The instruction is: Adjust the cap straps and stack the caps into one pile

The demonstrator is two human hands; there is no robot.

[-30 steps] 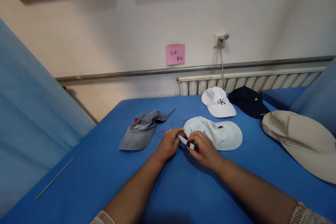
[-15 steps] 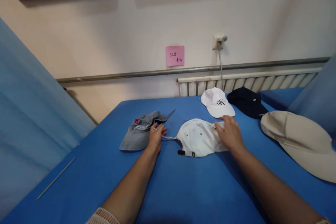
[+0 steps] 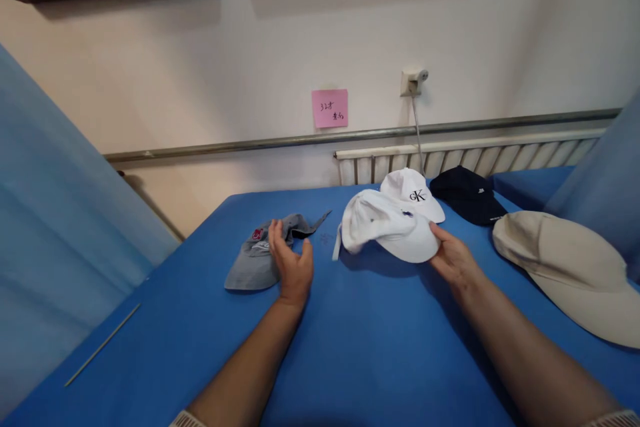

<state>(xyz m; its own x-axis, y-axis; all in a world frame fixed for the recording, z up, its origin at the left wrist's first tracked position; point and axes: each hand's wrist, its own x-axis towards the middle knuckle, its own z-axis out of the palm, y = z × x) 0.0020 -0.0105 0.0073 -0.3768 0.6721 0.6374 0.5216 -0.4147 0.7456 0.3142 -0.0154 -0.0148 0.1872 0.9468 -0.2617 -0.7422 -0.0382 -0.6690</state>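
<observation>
A white cap with a small dark emblem (image 3: 373,220) is held by its brim in my right hand (image 3: 456,259). It hangs just above the blue surface, its loose strap dangling at the left and its shadow below. My left hand (image 3: 293,263) has its fingers apart and holds nothing. It hovers by the grey cap (image 3: 253,267), covering part of it; whether they touch I cannot tell. Behind the held cap lies another white cap with black "CK"-like letters (image 3: 417,197), partly overlapped in view.
A black cap (image 3: 465,193) and a large beige cap (image 3: 565,260) lie at the right on the blue-covered table (image 3: 345,347). A thin stick (image 3: 103,345) lies at the left. A metal pipe (image 3: 280,141) and a radiator (image 3: 380,163) run along the wall. Blue curtains (image 3: 45,227) hang at the sides.
My right hand has taken the white cap by the brim, lifted it and turned it so its front emblem shows. My left hand has let go of its strap.
</observation>
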